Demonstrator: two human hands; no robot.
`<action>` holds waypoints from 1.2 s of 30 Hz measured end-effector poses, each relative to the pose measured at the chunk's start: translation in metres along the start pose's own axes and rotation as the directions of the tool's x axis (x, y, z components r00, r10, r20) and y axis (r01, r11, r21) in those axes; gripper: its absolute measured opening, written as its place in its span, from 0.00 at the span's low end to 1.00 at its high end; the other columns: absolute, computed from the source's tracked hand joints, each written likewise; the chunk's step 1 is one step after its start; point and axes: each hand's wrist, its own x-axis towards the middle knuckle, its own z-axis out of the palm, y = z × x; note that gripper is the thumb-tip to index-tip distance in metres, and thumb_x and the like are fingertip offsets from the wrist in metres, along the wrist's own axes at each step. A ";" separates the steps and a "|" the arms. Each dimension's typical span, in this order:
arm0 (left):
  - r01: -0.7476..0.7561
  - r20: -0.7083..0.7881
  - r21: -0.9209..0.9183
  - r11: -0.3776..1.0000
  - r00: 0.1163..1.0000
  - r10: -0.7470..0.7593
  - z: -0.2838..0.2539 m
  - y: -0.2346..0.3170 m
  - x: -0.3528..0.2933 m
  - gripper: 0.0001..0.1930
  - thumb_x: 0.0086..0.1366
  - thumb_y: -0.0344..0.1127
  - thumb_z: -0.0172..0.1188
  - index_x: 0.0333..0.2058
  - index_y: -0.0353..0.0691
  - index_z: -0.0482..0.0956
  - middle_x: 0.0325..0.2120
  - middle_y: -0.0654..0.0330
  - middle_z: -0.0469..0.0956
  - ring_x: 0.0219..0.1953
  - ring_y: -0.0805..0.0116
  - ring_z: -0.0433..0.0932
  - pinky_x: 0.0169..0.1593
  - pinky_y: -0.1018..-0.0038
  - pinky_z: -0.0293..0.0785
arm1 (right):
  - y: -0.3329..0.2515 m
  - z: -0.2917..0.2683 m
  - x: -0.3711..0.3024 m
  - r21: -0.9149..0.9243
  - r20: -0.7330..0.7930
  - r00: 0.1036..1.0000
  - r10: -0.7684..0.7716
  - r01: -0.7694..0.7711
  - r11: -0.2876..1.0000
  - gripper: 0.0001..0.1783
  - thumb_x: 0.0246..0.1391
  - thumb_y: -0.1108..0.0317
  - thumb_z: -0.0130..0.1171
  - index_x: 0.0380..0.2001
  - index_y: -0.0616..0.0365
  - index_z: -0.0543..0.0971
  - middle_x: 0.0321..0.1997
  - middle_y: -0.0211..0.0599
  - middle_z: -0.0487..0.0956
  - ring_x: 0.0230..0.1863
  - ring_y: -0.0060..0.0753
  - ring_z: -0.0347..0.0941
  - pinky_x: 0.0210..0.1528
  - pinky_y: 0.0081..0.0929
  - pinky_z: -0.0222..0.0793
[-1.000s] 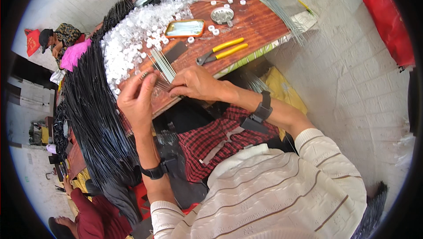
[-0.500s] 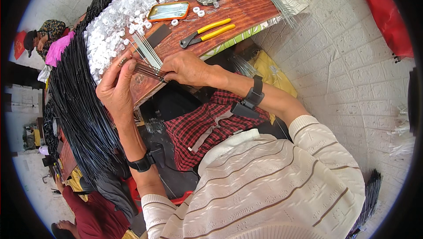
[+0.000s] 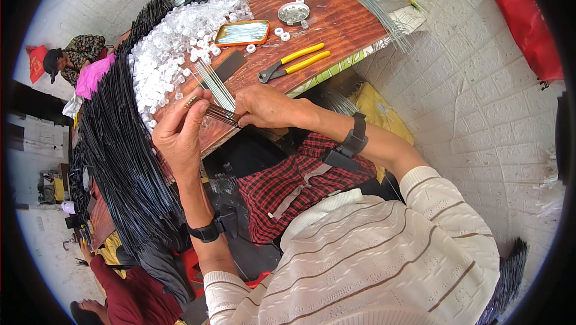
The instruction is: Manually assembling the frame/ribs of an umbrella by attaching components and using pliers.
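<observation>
Near the front edge of the wooden table, my left hand (image 3: 179,136) and my right hand (image 3: 269,107) hold a small bundle of thin dark rods (image 3: 221,114) between them. The left thumb and fingers pinch one end. Right fingers close round the other end, which they partly hide. Just beyond, pale metal rods (image 3: 215,83) lie side by side on the table, next to a flat dark bar (image 3: 230,66). Yellow-handled pliers (image 3: 294,63) rest to the right of these. What the rods' gripped ends look like is too small to tell.
White plastic rings and clear caps (image 3: 174,43) form a heap at the left, beside long black strands (image 3: 123,145) over the table's edge. An orange-rimmed tin (image 3: 242,33) and a round metal dish (image 3: 293,13) stand farther back. Other people (image 3: 135,292) are at the left.
The whole view has shifted, so the table and hands appear farther right and lower. Both hands keep the dark rods in nearly the same grip.
</observation>
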 end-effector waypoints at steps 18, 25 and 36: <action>-0.105 -0.001 0.294 0.950 0.994 0.110 -0.003 0.017 0.015 0.06 0.56 0.20 0.63 0.34 0.29 0.84 0.31 0.57 0.84 0.35 0.72 0.81 0.41 0.79 0.75 | -0.038 -0.031 0.023 0.160 -0.152 0.988 -0.041 0.065 0.985 0.12 0.46 0.63 0.66 0.32 0.60 0.82 0.28 0.51 0.79 0.34 0.56 0.77 0.36 0.47 0.68; -0.020 0.013 0.200 0.980 1.000 0.017 0.005 0.024 0.008 0.08 0.56 0.21 0.64 0.36 0.31 0.85 0.30 0.57 0.84 0.31 0.74 0.81 0.35 0.79 0.74 | -0.032 -0.023 0.015 0.018 -0.198 0.970 -0.144 0.151 0.988 0.12 0.47 0.62 0.64 0.24 0.62 0.79 0.25 0.46 0.76 0.32 0.52 0.74 0.34 0.44 0.67; -0.050 0.011 0.307 0.950 0.999 0.049 0.004 0.020 0.019 0.08 0.56 0.22 0.64 0.36 0.31 0.85 0.30 0.56 0.84 0.30 0.73 0.81 0.35 0.80 0.74 | -0.027 -0.050 0.021 0.179 0.009 0.992 -0.123 0.119 0.977 0.21 0.50 0.57 0.63 0.43 0.61 0.80 0.34 0.50 0.79 0.36 0.51 0.76 0.38 0.40 0.70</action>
